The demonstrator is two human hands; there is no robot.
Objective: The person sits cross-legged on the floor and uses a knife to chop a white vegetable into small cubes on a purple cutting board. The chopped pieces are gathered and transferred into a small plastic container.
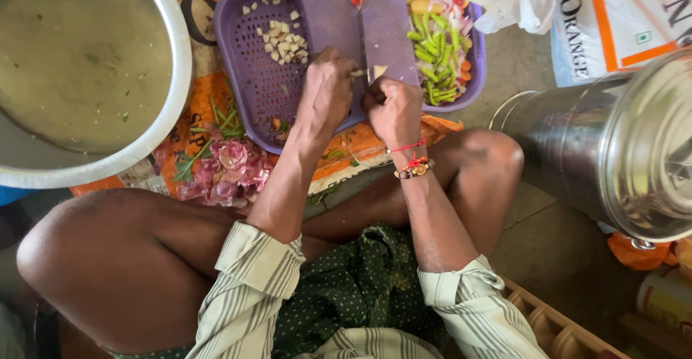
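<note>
The piece being cut (358, 73) is mostly hidden between the two hands at upper centre of the frame, too small to identify. The left hand (326, 89) pins it on the purple tray (328, 20), fingers curled narrow. The right hand (393, 107) is fisted around a knife (362, 38), blade pointing up-frame. Diced bits (285, 42) lie upper left of the hands, green strips (432, 49) to the right.

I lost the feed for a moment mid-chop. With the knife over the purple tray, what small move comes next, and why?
Probably one more short cut downward. The right hand holds the knife upright over the purple tray, the left hand pins a small pale piece beside the blade, and a heap of diced pale bits already lies further left, so the piece under the fingers looks uncut.
</note>
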